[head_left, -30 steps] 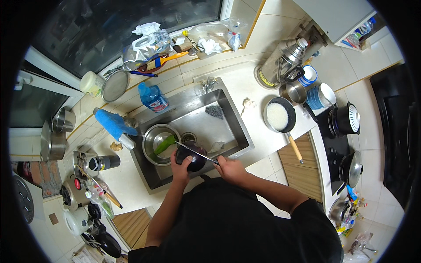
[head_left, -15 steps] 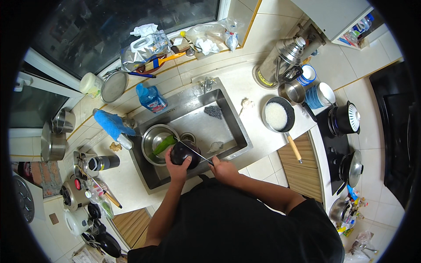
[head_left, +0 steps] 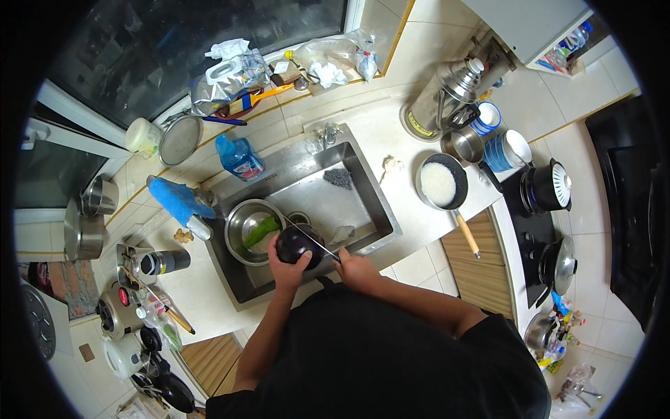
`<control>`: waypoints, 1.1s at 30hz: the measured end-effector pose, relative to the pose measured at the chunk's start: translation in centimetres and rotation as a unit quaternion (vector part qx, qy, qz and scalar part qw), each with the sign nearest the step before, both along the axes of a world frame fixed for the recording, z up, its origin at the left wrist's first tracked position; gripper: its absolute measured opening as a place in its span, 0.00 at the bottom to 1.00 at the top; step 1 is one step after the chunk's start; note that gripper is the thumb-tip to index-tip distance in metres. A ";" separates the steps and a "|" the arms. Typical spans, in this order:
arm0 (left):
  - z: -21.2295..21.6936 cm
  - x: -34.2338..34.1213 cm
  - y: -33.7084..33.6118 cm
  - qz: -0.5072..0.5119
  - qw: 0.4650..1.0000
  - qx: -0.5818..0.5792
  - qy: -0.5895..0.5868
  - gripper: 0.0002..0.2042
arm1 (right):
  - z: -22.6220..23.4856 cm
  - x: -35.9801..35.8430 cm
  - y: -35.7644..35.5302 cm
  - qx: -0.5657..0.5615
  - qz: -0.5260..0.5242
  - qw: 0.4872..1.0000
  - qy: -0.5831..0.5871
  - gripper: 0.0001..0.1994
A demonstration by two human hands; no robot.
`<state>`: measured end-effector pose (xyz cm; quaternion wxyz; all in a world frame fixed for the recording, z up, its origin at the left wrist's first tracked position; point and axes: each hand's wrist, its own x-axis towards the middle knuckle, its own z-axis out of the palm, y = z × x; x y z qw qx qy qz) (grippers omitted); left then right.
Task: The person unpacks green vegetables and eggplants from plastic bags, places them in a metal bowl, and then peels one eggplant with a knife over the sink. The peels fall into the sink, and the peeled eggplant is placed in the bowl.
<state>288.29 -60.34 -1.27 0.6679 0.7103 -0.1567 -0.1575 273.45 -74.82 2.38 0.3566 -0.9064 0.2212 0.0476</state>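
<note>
Over the near side of the steel sink (head_left: pixel 382 202), my left hand (head_left: pixel 285 272) is wrapped round a dark purple, round eggplant (head_left: pixel 296 248). Its thumb presses on the near side. My right hand (head_left: pixel 357 272) grips a knife (head_left: pixel 315 240) by the handle, its thin blade slanting up and left across the far side of the eggplant. Whether the edge has cut into the skin is too small to tell. Just left of the eggplant, a steel bowl (head_left: pixel 232 246) sits in the sink with a long green pepper (head_left: pixel 261 231) in it.
A dark scouring pad (head_left: pixel 338 179) lies in the sink below the faucet (head_left: pixel 329 134). Right of the sink stand a pan of white rice (head_left: pixel 438 183), a large thermos (head_left: pixel 441 98) and stacked bowls (head_left: pixel 506 151). On the left are a blue cloth (head_left: pixel 180 197) and a blue bottle (head_left: pixel 239 158).
My left hand and the eggplant have shifted slightly to the right, showing more of the bowl. The right hand has barely moved, and the knife still lies across the eggplant.
</note>
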 end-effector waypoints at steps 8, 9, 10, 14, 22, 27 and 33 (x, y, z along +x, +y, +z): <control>-0.4 -0.6 -0.2 0.058 0.957 -0.087 0.270 0.32 | -2.2 0.5 -0.5 -0.055 0.017 0.997 -0.055 0.12; -0.6 -0.7 -0.3 0.070 0.955 -0.092 0.272 0.32 | -2.2 0.7 -0.6 -0.058 0.019 0.997 -0.056 0.12; -0.8 -0.8 -0.3 0.081 0.954 -0.097 0.273 0.32 | -2.2 0.8 -0.6 -0.062 0.021 0.996 -0.057 0.12; -0.8 -0.6 0.2 0.084 0.942 -0.107 0.306 0.32 | -2.1 0.9 -0.3 -0.078 0.022 0.994 -0.068 0.11; 2.3 0.0 -0.4 0.061 0.986 -0.040 0.153 0.31 | -1.9 -0.3 -0.8 0.015 0.017 0.999 -0.024 0.12; 1.4 -0.4 -0.3 0.038 0.904 -0.124 0.407 0.30 | -3.3 -1.6 -2.1 -0.021 0.045 0.998 -0.040 0.12; -1.6 -1.3 -0.3 0.053 0.993 -0.011 0.106 0.30 | -4.7 -1.8 -2.1 -0.008 0.043 0.999 -0.005 0.12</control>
